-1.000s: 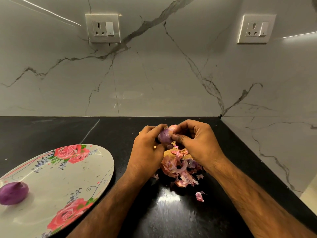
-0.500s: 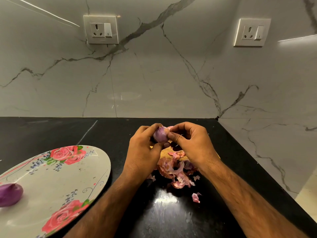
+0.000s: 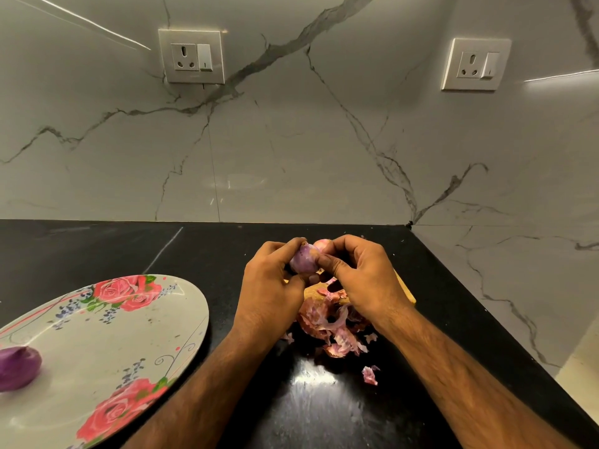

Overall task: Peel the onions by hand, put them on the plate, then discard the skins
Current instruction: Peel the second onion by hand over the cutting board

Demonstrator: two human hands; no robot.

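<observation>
A peeled onion [image 3: 17,367] lies on the flowered plate [image 3: 107,338]; loose skins [image 3: 330,325] are heaped on the black counter [image 3: 97,247]. Above them the left hand [image 3: 272,283] curls round a second onion [image 3: 303,259], the right hand [image 3: 363,280] pinching its top.

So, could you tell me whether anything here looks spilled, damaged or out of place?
Only the peeling mess: a heap of onion skins lies on the black counter beneath the onion being peeled, and a stray scrap sits nearer the camera. The plate shows small dark specks. Nothing looks damaged or tipped.
</observation>
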